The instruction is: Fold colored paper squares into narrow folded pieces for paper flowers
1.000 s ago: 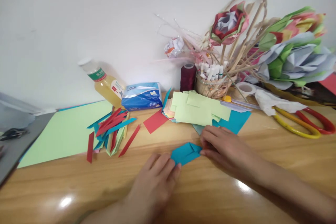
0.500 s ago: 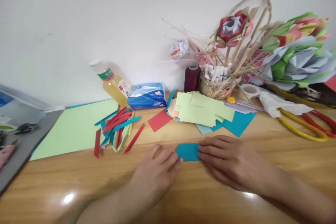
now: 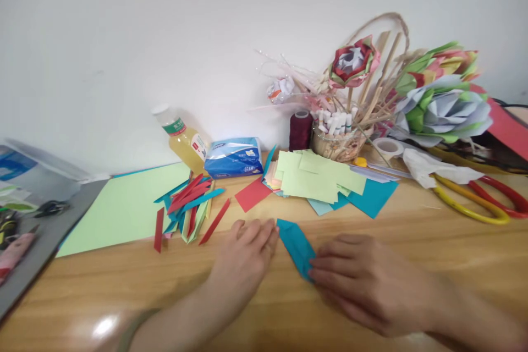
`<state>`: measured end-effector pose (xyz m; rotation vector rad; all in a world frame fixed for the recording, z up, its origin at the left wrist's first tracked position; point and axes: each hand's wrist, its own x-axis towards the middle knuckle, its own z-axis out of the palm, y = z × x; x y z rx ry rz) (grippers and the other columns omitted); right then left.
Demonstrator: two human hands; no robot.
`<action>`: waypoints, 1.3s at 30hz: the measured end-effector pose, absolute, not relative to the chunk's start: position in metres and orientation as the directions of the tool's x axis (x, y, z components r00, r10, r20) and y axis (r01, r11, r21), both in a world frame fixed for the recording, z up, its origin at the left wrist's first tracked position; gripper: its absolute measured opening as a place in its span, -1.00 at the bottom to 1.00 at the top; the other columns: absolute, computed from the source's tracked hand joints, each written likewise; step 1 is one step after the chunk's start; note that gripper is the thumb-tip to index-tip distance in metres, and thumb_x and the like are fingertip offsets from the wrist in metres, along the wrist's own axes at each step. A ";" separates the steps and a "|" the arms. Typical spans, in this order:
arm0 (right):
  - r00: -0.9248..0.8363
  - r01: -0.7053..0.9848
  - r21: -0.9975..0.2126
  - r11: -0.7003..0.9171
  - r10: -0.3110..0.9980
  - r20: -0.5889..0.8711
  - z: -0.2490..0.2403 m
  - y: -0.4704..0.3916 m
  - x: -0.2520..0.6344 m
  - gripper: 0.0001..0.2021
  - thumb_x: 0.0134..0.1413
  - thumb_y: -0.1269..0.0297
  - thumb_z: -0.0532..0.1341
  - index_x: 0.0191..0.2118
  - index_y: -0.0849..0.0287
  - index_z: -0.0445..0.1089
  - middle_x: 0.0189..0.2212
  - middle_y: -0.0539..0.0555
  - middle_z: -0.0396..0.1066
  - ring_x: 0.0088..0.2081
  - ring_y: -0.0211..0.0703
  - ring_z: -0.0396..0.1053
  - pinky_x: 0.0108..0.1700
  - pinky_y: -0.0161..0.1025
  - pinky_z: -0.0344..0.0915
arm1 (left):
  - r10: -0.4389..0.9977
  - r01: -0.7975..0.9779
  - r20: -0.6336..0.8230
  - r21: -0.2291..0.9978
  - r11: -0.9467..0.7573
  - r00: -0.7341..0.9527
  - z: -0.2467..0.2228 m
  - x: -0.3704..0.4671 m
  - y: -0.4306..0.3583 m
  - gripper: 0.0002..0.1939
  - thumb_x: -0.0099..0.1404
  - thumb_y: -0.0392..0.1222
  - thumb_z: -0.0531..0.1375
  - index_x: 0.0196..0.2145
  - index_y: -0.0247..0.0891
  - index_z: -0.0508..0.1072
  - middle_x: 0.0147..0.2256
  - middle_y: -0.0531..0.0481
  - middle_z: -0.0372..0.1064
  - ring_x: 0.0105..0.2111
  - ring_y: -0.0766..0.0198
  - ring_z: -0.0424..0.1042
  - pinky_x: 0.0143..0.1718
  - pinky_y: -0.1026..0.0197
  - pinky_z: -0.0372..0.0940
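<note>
A folded blue paper piece [image 3: 295, 248] lies slantwise between my hands near the middle of the table, its upper left end pointed. My right hand [image 3: 363, 280] grips its lower right end between thumb and fingertips. At the paper's upper left end is my left hand [image 3: 249, 250], fingers bent and close together, the fingertips beside the edge. Whether they pinch the paper is hard to make out. Behind lie a pile of light green paper squares [image 3: 317, 176], a red square [image 3: 252, 194] and a blue square [image 3: 374, 198].
Red, blue and green folded strips [image 3: 192, 203] lie on the left by a large green sheet [image 3: 124, 209]. A bottle [image 3: 185, 140], tissue pack [image 3: 233, 158], thread spool [image 3: 301, 131], basket [image 3: 340, 143] and paper flowers [image 3: 447, 107] stand behind. Scissors [image 3: 474, 206] lie right.
The blue paper has turned from level to slanting down to the right. My right hand has moved down with its end. The view has shifted slightly.
</note>
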<state>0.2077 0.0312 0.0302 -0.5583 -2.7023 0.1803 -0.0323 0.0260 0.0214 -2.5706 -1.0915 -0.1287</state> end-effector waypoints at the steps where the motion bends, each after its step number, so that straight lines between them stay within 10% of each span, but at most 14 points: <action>1: -0.868 0.329 -0.189 0.925 0.375 0.325 0.028 0.027 0.205 -0.72 0.23 0.37 -0.02 -0.17 0.21 0.43 -0.33 0.13 0.48 -0.27 -0.18 0.39 -0.24 -0.25 0.30 | 0.686 0.720 0.223 -0.277 -0.636 0.693 0.020 -0.031 0.023 -0.74 0.35 -0.34 0.03 -0.03 -0.29 0.38 -0.01 -0.06 0.37 -0.11 0.15 0.30 -0.12 0.10 0.13; 7: -0.861 0.297 -0.145 0.944 0.330 0.386 0.018 0.028 0.200 -0.74 0.23 0.43 0.01 -0.07 0.33 0.37 -0.28 0.13 0.50 -0.35 -0.15 0.37 -0.36 -0.24 0.32 | 0.601 0.707 0.444 -0.111 -0.699 0.664 0.003 -0.013 -0.001 -0.72 0.36 -0.30 -0.03 -0.15 -0.36 0.45 -0.21 -0.07 0.48 -0.31 0.20 0.35 -0.26 0.15 0.22; 13: -0.739 0.461 -0.193 0.866 0.495 0.456 0.015 0.050 0.212 -0.72 0.18 0.40 0.08 -0.02 0.28 0.36 -0.10 0.15 0.45 -0.06 -0.08 0.36 -0.04 -0.12 0.33 | 0.493 0.569 0.452 -0.038 -0.822 0.743 0.006 -0.012 0.004 -0.68 0.41 -0.36 -0.10 -0.22 -0.32 0.46 -0.17 0.04 0.47 -0.31 0.27 0.33 -0.27 0.20 0.20; 30: -0.728 0.483 -0.220 0.847 0.529 0.437 0.012 0.054 0.215 -0.86 0.20 0.39 0.08 -0.20 0.17 0.38 -0.34 0.08 0.46 -0.21 -0.14 0.40 -0.21 -0.20 0.35 | 0.507 0.637 0.544 -0.069 -0.768 0.669 0.007 -0.019 0.025 -0.87 0.28 -0.40 0.12 -0.37 -0.31 0.45 -0.41 0.00 0.45 -0.32 0.22 0.36 -0.26 0.14 0.20; 39: -0.649 0.496 -0.488 0.718 0.680 0.342 0.008 0.057 0.214 -0.84 0.19 0.41 0.07 -0.32 0.16 0.39 -0.30 0.07 0.41 -0.27 -0.21 0.37 -0.26 -0.26 0.33 | 0.756 0.682 0.473 0.362 -0.635 0.453 0.011 -0.014 0.026 -0.87 0.21 -0.40 0.11 -0.44 -0.26 0.40 -0.41 0.02 0.44 -0.33 0.21 0.33 -0.30 0.15 0.26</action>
